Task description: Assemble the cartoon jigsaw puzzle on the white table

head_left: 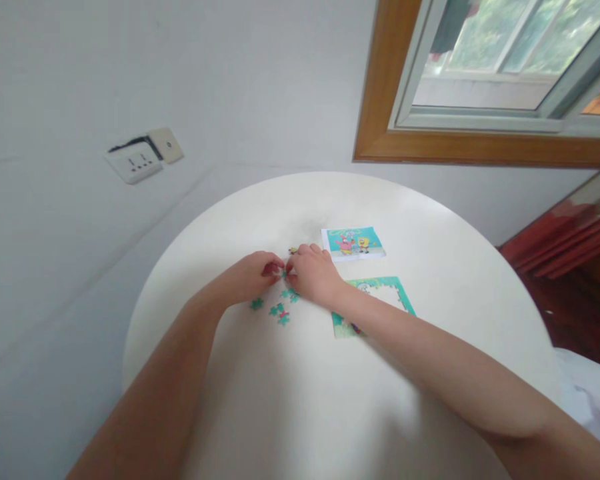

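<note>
Fingertips of both hands meet at a small teal jigsaw piece (283, 274) above the white table. My left hand (256, 275) is closed in a pinch at its left side. My right hand (314, 272) has curled fingers pinching it from the right. Loose teal jigsaw pieces (281, 313) lie just below the hands, one with a pink patch. A single piece (257, 303) rests under my left hand. Behind the right fingers, another piece (293, 251) partly shows. The partly assembled puzzle frame (400, 287), with a white middle, lies partly under my right forearm.
A picture card (354, 243) with a pink and a yellow cartoon figure lies beyond the puzzle frame. The round white table (260, 400) stands against the wall. A wall socket (134, 161) is at left, a wood-framed window (380, 133) at upper right.
</note>
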{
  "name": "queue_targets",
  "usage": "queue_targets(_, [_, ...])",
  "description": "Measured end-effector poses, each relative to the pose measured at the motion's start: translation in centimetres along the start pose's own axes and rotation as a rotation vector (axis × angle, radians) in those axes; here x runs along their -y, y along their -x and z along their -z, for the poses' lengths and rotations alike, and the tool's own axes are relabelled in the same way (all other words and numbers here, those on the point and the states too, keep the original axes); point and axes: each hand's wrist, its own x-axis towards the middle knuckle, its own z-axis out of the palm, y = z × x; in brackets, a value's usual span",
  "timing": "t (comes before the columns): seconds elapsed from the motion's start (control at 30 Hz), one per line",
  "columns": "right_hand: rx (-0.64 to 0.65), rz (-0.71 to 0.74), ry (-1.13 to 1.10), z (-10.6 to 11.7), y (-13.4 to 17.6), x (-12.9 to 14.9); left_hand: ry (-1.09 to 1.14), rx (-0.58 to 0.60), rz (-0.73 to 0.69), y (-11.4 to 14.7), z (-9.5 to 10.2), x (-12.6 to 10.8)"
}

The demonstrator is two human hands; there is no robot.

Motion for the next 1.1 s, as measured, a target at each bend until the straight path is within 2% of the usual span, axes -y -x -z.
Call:
queue_targets(0.13, [0.040, 0.000, -0.065, -0.1, -0.2, -0.5, 0.027, -0.003, 0.009, 0.0, -0.1, 0.0])
queue_targets(0.33, [0.015, 0.047, -0.143, -0.5, -0.2, -1.2, 0.065, -0.007, -0.021, 0.0, -0.2, 0.1])
queue_targets(0.5, [-0.018, 0.116, -0.235, -0.4, -0.2, -1.7, 0.138, -0.021, 0.051, -0.1, -0.2, 0.1])
queue_targets(0.67, [-0.114, 0.181, -0.372, 1.5, 0.2, -4.1, 0.305, -0.018, 0.168, 0.0, 0.1, -0.3])
queue_targets(0.77, [-0.124, 0.199, -0.408, 3.2, 1.5, -6.0, 0.428, -0.049, 0.120, 0.2, 0.2, -1.5])
queue_targets(0.93, [-0.055, 0.187, -0.441, 5.2, 5.3, -8.4, 0.527, -0.003, -0.006, 0.3, -1.9, -5.0])
queue_targets(1.1, [-0.018, 0.091, -0.351, 4.5, 8.2, -9.8, 0.464, -0.013, -0.073, 0.1, -5.3, -7.3])
